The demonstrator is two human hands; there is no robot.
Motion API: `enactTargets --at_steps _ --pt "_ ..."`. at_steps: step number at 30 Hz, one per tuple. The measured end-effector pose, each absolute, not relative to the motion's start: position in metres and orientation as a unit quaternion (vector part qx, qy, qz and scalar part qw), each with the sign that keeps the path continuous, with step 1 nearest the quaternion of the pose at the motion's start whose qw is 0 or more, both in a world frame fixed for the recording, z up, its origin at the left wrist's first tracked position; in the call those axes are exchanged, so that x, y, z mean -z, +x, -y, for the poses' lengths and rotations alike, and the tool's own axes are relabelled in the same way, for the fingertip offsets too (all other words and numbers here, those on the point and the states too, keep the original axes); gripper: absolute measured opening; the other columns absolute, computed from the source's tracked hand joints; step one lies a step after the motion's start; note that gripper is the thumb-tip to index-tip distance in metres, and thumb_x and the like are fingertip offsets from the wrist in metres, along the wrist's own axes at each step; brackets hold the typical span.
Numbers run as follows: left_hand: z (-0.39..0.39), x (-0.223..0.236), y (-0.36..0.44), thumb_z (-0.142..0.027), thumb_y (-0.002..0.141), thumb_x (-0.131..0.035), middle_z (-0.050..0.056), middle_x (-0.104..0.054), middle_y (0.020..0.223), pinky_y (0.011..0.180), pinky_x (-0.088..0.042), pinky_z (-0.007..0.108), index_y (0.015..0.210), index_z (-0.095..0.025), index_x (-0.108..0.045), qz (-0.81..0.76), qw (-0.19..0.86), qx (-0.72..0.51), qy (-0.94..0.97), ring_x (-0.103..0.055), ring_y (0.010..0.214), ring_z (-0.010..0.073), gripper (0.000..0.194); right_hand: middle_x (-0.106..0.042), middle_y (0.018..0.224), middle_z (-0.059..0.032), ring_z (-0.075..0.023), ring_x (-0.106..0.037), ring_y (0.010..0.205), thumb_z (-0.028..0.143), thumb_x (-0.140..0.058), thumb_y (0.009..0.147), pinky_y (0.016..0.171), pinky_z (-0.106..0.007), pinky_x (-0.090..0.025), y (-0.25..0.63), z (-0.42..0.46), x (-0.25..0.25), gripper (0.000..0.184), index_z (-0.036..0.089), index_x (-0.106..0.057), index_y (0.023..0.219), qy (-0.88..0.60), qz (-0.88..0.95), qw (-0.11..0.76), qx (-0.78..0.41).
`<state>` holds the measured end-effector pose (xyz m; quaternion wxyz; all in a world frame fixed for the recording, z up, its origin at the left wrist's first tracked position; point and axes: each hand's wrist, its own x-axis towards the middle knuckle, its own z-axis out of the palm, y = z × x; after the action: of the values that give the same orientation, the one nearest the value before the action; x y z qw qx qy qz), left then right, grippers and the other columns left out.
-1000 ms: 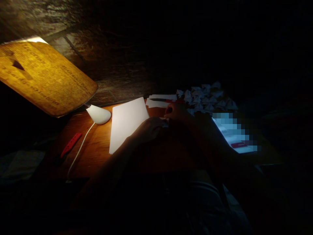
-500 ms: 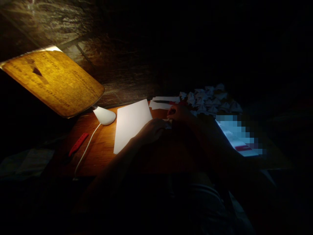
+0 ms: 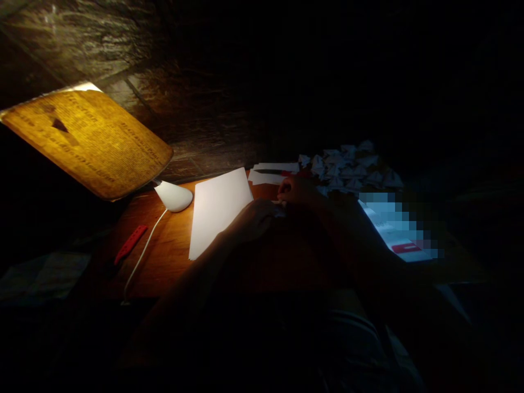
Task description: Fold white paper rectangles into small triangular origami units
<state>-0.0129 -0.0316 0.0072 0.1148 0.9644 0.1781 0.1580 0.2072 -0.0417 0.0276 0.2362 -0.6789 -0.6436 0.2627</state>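
Observation:
The scene is very dark, lit by one lamp. My left hand and my right hand meet over a small white piece of paper on the wooden table. Both hands have fingers curled and pinched on that piece. A white sheet of paper lies just left of my left hand. Behind my right hand lie cut paper strips with a dark knife on them. A heap of folded white paper pieces sits at the back right.
A white lamp base with a yellow printed shade stands at the left, its white cord running to the front edge. A red tool lies beside the cord. A lit screen glows at the right.
My hands stay together on the small paper piece with only slight finger movement. The view has shifted a little, so everything sits slightly lower and further right than a second ago.

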Motion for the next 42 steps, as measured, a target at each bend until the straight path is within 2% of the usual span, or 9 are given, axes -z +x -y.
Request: enactTargets --at_steps 7,16,27,42 --pt "0.0319 -0.0065 -0.0123 -0.009 0.091 -0.054 0.011 -0.073 0.124 0.098 -0.057 0.048 0.123 -0.019 -0.069 -0.183 0.108 -0.162 0.964 -0.065 0.112 0.0274 0.038 -0.079 0.098 -0.0068 -0.0184 -0.071 0.086 0.015 -0.084 0.072 0.072 -0.027 -0.049 0.2096 0.0379 -0.0229 0.02 0.018 -0.079 0.092 -0.669 0.644 0.248 -0.276" --pt "0.0322 -0.0046 -0.0131 -0.007 0.091 -0.053 0.01 -0.07 0.136 0.106 -0.054 0.051 0.129 -0.021 -0.066 -0.175 0.118 -0.167 0.963 -0.065 0.123 0.027 0.043 -0.079 0.097 -0.0079 -0.0187 -0.069 0.083 0.016 -0.082 0.074 0.068 -0.028 -0.049 0.2099 0.0384 -0.0188 0.019 0.018 -0.079 0.092 -0.662 0.65 0.256 -0.271" --pt "0.0341 -0.0077 -0.0114 -0.007 0.091 -0.053 0.01 -0.073 0.133 0.103 -0.056 0.051 0.127 -0.02 -0.069 -0.18 0.123 -0.177 0.96 -0.066 0.119 0.0277 0.041 -0.08 0.102 -0.0079 -0.0189 -0.07 0.087 0.017 -0.082 0.077 0.071 -0.027 -0.047 0.2077 0.0407 -0.0221 0.02 0.017 -0.079 0.096 -0.675 0.651 0.237 -0.256" --pt "0.0321 -0.0061 -0.0118 -0.008 0.09 -0.054 0.009 -0.073 0.129 0.103 -0.055 0.05 0.122 -0.02 -0.068 -0.177 0.129 -0.179 0.959 -0.067 0.116 0.0261 0.036 -0.078 0.101 -0.0095 -0.0208 -0.071 0.09 0.017 -0.08 0.077 0.075 -0.03 -0.051 0.209 0.0411 -0.0223 0.017 0.017 -0.078 0.094 -0.663 0.655 0.244 -0.266"
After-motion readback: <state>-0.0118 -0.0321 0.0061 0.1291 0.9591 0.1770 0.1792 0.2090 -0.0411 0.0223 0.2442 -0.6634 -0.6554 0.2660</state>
